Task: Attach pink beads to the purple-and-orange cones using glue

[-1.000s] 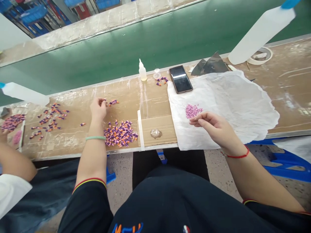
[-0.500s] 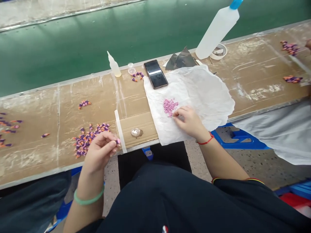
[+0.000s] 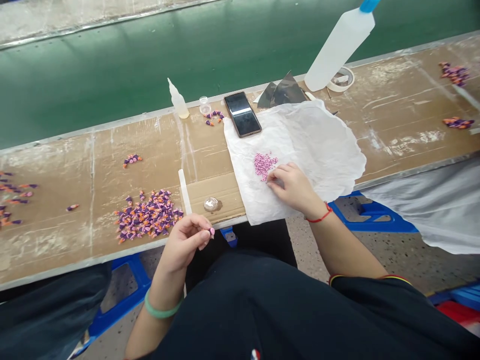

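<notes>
Between thumb and fingertips my left hand (image 3: 190, 241) pinches a small pink-and-purple piece (image 3: 212, 231), held just off the table's front edge. Many like it, purple with pink and orange, lie in a heap (image 3: 148, 215) to its left. My right hand (image 3: 292, 186) rests on a white cloth-like sheet (image 3: 322, 135), its thumb and index closed together at the lower edge of a pile of tiny pink beads (image 3: 264, 165). Whatever sits in that pinch is too small to make out. A small round dish of clear, shiny stuff (image 3: 210, 204) lies on a cardboard piece (image 3: 193, 188) between the hands.
Behind the sheet lie a phone (image 3: 242, 114), dark triangular sheets (image 3: 287, 91), a tape roll (image 3: 343, 80) and a tall white bottle (image 3: 339, 50). A small dropper bottle (image 3: 178, 100) stands further left. Blue stools (image 3: 375, 215) and neighbours' clothing flank me below the table.
My left hand has moved right and toward me, away from the heap, carrying the small pink-and-purple piece. The right hand stays pinched at the bead pile.
</notes>
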Motion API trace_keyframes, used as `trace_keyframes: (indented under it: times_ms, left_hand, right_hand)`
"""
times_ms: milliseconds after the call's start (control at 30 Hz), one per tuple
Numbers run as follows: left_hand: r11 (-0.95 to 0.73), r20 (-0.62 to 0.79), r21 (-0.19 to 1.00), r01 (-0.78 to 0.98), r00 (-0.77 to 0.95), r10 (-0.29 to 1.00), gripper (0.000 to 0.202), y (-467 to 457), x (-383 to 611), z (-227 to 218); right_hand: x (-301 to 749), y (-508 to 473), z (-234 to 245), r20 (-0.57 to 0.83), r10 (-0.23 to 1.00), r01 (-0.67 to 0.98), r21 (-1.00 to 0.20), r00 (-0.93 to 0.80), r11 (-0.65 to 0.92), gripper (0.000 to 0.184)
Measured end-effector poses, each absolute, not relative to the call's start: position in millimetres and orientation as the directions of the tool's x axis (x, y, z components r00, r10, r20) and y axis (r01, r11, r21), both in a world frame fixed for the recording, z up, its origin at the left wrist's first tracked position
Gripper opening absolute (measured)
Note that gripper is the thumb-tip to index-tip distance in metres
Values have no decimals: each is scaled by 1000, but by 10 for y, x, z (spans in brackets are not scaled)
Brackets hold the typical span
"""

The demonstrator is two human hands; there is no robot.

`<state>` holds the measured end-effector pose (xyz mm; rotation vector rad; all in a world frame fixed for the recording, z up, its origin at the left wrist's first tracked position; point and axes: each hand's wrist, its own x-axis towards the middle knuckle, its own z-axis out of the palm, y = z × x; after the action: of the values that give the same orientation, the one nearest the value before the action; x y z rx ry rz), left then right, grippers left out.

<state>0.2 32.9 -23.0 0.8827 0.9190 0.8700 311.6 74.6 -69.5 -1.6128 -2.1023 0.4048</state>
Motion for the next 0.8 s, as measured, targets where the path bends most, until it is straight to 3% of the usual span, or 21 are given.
trace_keyframes:
  times_ms: [233,500,567,700,800]
  left_hand:
    - [406,-335,895,-186,322,886,31,288,17,-246]
    - [378,-354,925,-15,324,878,27,246,131,-275]
    - [330,-328,943,47,321,889,22,264,224,-236]
    - [161,-206,975,156,347,915,17,339,471,-164]
    - [34,-112,977,209,375,920,16,405,618,-154]
  right_hand:
    - [3093,783,-693,177,947,844,-431,-267,319,15]
    - [3023,774,-735,125,938,908,-238,-323,344,20]
    - [2996,740,-697,133,936,893,-282,-326,351,18]
    - [2859,606,-484,232,885,737,-491,-403,464,18]
    - [2711,495,-278,330,826,618,-550,-457,561,18]
